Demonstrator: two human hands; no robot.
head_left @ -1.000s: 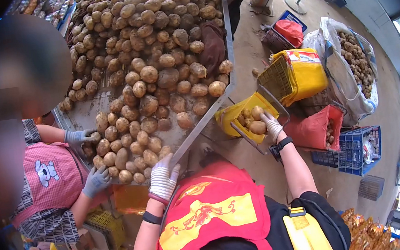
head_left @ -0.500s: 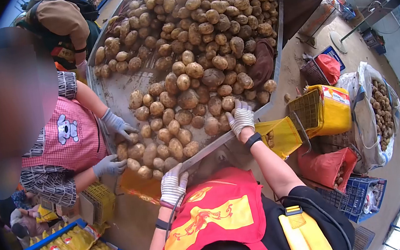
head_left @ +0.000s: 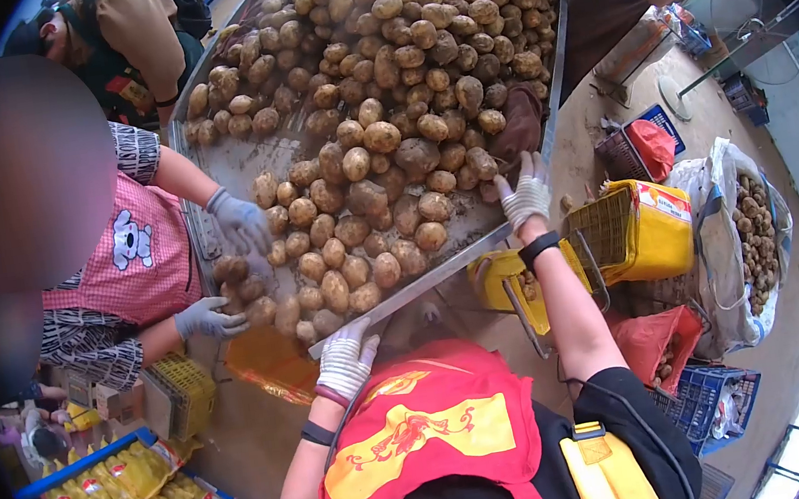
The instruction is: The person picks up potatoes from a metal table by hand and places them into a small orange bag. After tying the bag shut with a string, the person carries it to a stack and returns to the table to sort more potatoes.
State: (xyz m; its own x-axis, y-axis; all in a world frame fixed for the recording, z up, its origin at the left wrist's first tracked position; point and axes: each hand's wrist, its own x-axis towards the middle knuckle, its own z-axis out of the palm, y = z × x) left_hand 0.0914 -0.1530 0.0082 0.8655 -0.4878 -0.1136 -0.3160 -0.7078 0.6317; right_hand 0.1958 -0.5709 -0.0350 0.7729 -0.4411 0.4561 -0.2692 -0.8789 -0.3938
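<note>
A large heap of potatoes (head_left: 400, 98) lies on a metal-edged table (head_left: 415, 291). My left hand (head_left: 345, 360), in a striped white glove, rests at the near edge of the table beside the closest potatoes, its fingers extended and holding nothing. My right hand (head_left: 526, 196), gloved alike, is at the right edge with fingers spread, near a dark brown cloth (head_left: 518, 123) and the outermost potatoes, and it holds nothing. A yellow mesh bag (head_left: 501, 289) with a few potatoes hangs below the edge, under my right forearm.
At the left, a co-worker in a pink checked apron (head_left: 152, 282) reaches over the potatoes with gloved hands. Other people stand at the far left and far right. A yellow crate (head_left: 634, 229), a white sack of potatoes (head_left: 756, 233), a red bag (head_left: 659, 341) and blue crates (head_left: 706, 391) are on the right.
My right hand has moved right and farther away along the table edge, off the nearer potatoes. The co-worker's hand has lifted slightly, and several potatoes near it are blurred by motion.
</note>
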